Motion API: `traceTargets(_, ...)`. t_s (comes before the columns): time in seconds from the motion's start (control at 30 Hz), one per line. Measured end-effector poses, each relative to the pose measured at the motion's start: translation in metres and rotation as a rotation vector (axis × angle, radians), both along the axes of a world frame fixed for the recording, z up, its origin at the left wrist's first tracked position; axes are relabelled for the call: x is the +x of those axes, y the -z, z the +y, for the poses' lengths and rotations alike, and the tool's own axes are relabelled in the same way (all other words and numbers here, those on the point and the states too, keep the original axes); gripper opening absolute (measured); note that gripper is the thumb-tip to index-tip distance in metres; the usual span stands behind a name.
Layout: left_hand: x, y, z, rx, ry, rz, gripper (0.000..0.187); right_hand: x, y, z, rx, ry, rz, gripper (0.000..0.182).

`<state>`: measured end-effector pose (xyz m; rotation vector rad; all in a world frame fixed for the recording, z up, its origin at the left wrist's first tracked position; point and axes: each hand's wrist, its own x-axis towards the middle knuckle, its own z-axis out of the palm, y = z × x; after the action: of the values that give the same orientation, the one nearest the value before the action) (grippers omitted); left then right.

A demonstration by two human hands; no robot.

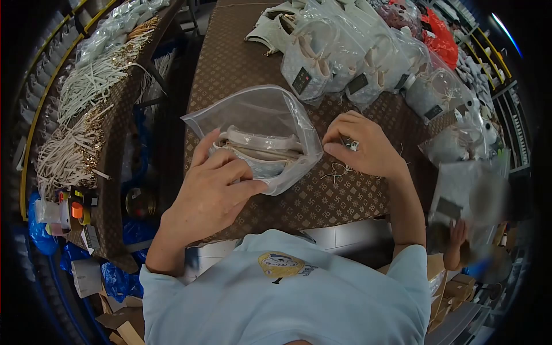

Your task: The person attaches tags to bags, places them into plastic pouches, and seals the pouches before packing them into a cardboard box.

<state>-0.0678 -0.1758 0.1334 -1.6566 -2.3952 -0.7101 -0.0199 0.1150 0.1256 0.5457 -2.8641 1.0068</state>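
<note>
A clear plastic bag (pixel 264 99) lies on the patterned table in front of me, its mouth spread wide. Inside it sits a pale handbag (pixel 261 167) with a cream handle (pixel 261 140). My left hand (pixel 215 187) grips the near left side of the plastic bag, fingers bent over its edge. Just off the bag's right side, my right hand (pixel 365 144) has thumb and forefinger pinched together. A small whitish item shows under its curled fingers, too small to name. Thin pale strings (pixel 338 171) lie on the table below that hand.
Several plastic-wrapped handbags (pixel 310 66) crowd the table's far right. On the left, another table carries piles of pale straps (pixel 86 98) with gold-coloured hardware. At the right edge, another person's hand (pixel 457 233) is beside a blurred wrapped bag (pixel 466 190). Cardboard boxes (pixel 457 293) stand low at right.
</note>
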Motion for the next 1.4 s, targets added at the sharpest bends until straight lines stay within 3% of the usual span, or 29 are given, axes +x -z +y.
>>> traceTargets(0.07,0.001,0.002,0.003,0.017,0.009,0.001,0.029,-0.003,0.0,-0.015,0.182,0.219,0.013,0.017)
traceTargets(0.2,0.0,0.002,0.002,0.022,0.007,0.02,0.029,-0.015,0.015,-0.024,0.244,0.254,0.009,0.02)
traceTargets(0.3,-0.002,0.003,-0.001,0.036,0.002,0.001,0.027,-0.022,-0.007,-0.013,0.152,0.263,0.029,0.019)
traceTargets(0.47,-0.008,0.003,-0.004,0.027,-0.007,0.022,0.022,-0.01,-0.058,-0.002,-0.009,0.568,0.09,0.017)
traceTargets(0.5,-0.009,0.003,-0.003,0.033,-0.008,0.027,0.022,-0.006,-0.059,-0.001,-0.005,0.567,0.096,0.017)
traceTargets(0.57,-0.011,0.004,-0.002,0.032,-0.002,0.021,0.022,0.006,-0.056,-0.002,0.061,0.059,0.237,0.022)
traceTargets(0.63,-0.013,0.002,-0.003,0.001,-0.003,0.038,0.021,0.01,-0.046,-0.008,0.172,0.023,0.159,0.021)
traceTargets(0.7,-0.018,-0.005,-0.003,-0.032,0.007,0.061,0.021,0.005,-0.03,-0.004,0.34,-0.031,0.262,0.017)
traceTargets(0.77,-0.025,-0.02,-0.009,0.003,-0.171,0.253,0.02,0.006,-0.032,0.01,0.375,-0.007,0.236,0.016)
traceTargets(0.83,-0.053,-0.023,-0.027,-0.061,-0.266,0.25,0.018,0.005,-0.032,0.022,0.41,0.005,0.207,0.016)
traceTargets(0.93,-0.088,-0.01,-0.05,-0.176,-0.402,0.164,0.014,0.006,-0.024,0.027,0.328,0.028,0.209,0.017)
traceTargets(1.0,-0.093,-0.006,-0.055,-0.186,-0.38,-0.01,0.011,0.014,-0.015,0.011,-0.196,0.276,0.13,0.019)
traceTargets(1.23,-0.091,-0.001,-0.053,-0.087,-0.345,0.034,0.005,0.016,0.012,0.01,-0.236,0.44,0.088,0.019)
traceTargets(1.4,-0.089,-0.005,-0.053,-0.072,-0.457,-0.148,0.026,0.016,0.022,0.018,-0.282,0.493,0.114,0.012)
